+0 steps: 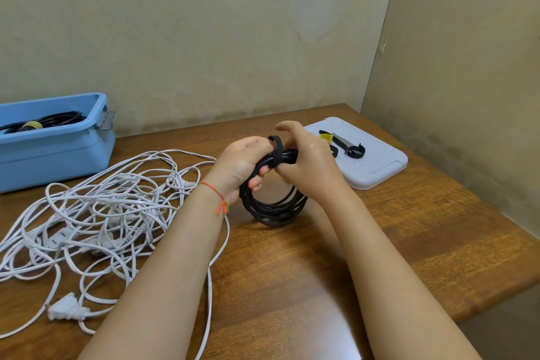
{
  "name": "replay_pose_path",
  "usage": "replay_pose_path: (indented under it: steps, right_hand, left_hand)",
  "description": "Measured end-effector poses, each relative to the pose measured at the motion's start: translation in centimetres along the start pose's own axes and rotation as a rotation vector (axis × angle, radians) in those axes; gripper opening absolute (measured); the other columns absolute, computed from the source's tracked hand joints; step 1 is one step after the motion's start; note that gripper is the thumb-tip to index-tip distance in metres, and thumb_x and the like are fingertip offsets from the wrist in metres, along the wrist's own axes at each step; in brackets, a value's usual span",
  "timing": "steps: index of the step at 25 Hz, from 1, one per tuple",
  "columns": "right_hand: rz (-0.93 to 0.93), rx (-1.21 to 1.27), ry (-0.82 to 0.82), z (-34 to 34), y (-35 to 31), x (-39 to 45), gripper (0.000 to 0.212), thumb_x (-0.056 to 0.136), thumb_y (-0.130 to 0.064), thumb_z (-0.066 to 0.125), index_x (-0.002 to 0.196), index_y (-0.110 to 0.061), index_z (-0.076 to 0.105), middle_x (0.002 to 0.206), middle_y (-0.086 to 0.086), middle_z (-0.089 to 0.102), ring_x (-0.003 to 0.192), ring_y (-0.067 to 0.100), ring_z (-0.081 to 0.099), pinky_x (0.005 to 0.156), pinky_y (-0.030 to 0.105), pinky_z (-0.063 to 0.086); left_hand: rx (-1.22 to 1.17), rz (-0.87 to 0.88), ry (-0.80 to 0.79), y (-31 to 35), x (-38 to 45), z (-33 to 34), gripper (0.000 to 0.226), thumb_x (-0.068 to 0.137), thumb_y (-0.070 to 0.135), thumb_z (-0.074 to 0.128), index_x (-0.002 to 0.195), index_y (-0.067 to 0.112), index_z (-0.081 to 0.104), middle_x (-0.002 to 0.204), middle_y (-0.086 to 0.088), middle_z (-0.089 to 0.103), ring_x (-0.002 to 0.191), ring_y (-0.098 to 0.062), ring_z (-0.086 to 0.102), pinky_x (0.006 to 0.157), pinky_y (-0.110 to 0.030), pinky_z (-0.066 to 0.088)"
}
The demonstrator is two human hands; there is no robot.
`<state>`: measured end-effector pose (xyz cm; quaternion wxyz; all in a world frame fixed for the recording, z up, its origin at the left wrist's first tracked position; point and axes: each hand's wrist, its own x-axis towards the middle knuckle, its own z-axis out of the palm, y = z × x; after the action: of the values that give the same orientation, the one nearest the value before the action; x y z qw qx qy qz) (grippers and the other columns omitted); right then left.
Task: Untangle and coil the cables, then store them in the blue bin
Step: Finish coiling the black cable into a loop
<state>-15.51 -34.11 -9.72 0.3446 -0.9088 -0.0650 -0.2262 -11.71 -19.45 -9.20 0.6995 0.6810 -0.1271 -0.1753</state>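
Head cam: both hands meet over the wooden table [321, 257], working a coiled black cable [273, 207]. Left hand [242, 166] grips the top of the coil, fingers curled thru the loop, coil hanging upright w/ its bottom at or just above the tabletop. Right hand [309, 164] pinches a black strap [277, 149] wrapped over the bundled strands at the top, touching the left hand. Tangled white cables [96, 213] sprawl on the table to the left, plug [65, 308] near the front edge. Blue bin [58, 152] sits back-left by the wall, w/ dark cable already inside. White lid [377, 166] back-right carries more black straps [355, 150] and a yellow bit, apart from the hands.
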Motion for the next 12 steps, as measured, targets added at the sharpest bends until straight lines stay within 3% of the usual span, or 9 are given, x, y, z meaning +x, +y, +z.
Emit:
replay_pose_path:
  steps: [2,5,9,12]
  right_hand:
    - [-0.015,0.046,-0.053,-0.4,-0.1,-0.2,0.042,0.082,-0.017,0.069,0.12,-0.03,0.055,0.087,-0.014,0.063,0.086,0.012,0.062,0.089,0.05,0.052]
    - [-0.009,0.17,-0.147,-1.1,-0.4,-0.3,0.034,0.085,-0.016,0.07,0.115,-0.03,0.058,0.09,-0.009,0.066,0.08,0.009,0.064,0.077,0.04,0.058]
    - [0.022,0.364,-0.258,-2.6,-0.5,-0.4,0.032,0.087,-0.021,0.074,0.116,-0.026,0.062,0.1,-0.005,0.071,0.088,0.003,0.067,0.081,0.023,0.054]
    - [0.051,0.436,-0.222,-3.1,-0.3,-0.4,0.022,0.09,-0.023,0.071,0.111,-0.023,0.068,0.099,-0.007,0.072,0.096,0.002,0.066,0.082,0.016,0.052]
  left_hand:
    - [0.007,-0.009,0.031,-0.1,0.2,-0.1,0.013,0.095,0.019,0.053,0.101,0.008,0.055,0.055,-0.003,0.049,0.036,-0.013,0.031,0.039,-0.023,0.028]
    - [0.004,-0.043,0.049,-0.2,0.4,-0.4,0.02,0.094,0.02,0.054,0.107,0.005,0.054,0.054,-0.002,0.051,0.036,-0.012,0.035,0.038,-0.023,0.031]
    - [-0.012,-0.044,0.075,-0.2,0.3,-0.4,0.008,0.095,0.018,0.053,0.097,0.011,0.057,0.052,-0.002,0.05,0.034,-0.012,0.034,0.037,-0.023,0.03]
    - [-0.009,-0.034,0.048,-0.2,0.2,-0.5,0.011,0.094,0.019,0.057,0.087,0.011,0.059,0.054,-0.004,0.048,0.036,-0.013,0.033,0.037,-0.022,0.028]
